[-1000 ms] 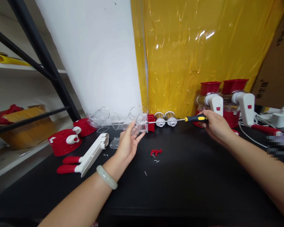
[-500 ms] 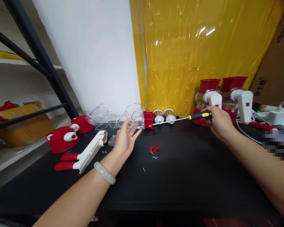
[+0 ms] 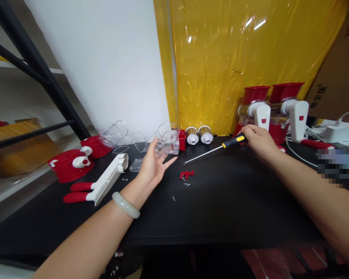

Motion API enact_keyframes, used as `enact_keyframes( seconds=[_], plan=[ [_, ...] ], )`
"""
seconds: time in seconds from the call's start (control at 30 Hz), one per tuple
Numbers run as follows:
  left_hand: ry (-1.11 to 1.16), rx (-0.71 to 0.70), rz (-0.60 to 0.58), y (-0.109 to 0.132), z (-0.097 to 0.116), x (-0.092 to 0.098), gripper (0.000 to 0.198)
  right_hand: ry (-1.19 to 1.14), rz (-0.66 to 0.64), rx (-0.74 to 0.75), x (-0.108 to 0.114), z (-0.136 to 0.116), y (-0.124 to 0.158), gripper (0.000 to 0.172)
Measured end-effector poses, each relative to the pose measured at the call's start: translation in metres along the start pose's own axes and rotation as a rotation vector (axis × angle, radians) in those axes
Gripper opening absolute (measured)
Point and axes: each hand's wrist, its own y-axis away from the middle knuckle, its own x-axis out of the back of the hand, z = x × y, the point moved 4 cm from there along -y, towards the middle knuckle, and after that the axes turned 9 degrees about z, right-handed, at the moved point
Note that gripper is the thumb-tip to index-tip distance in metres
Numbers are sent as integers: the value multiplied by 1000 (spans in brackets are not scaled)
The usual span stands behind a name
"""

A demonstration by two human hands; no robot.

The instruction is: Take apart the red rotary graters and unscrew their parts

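My left hand [image 3: 154,165] cups a clear plastic housing [image 3: 168,140] at the back of the black table [image 3: 221,209], fingers curled around its near side. My right hand [image 3: 257,142] grips the black-and-yellow handle of a long screwdriver [image 3: 218,149]. Its thin shaft slants down to the left, the tip resting on the table near small red clips [image 3: 187,174] and scattered screws [image 3: 180,186]. A pale bangle [image 3: 125,204] sits on my left wrist.
Red bases [image 3: 68,166], a white-and-red handle part [image 3: 104,184] and more clear housings [image 3: 113,133] lie at the left. Two metal drums [image 3: 198,135] and a red piece [image 3: 182,139] stand by the yellow plastic sheet. Two assembled red-and-white machines [image 3: 275,110] and a white adapter [image 3: 339,133] stand right.
The screwdriver has swung down from pointing at the red piece by the clear housing; its tip now rests on the table. My left hand stays on the clear housing. The view has shifted slightly.
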Motion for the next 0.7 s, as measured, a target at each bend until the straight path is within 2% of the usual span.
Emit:
enact_keyframes(
  seconds=[0.17,0.27,0.4,0.5,0.7],
  plan=[
    [-15,7,5,1,-1,-1,31,8,-8,-21,-2,-4,3,17],
    [1,8,8,2,-1,-1,30,-56,33,-31,-1,-2,1,15],
    [53,-30,9,4,1,-3,27,-249,136,-43,3,-1,-3,11],
    [81,-50,7,4,2,-4,26,-365,156,-22,3,-4,-2,12],
    [118,-20,-17,2,0,-4,33,-339,164,-11,2,-5,2,9]
  ],
)
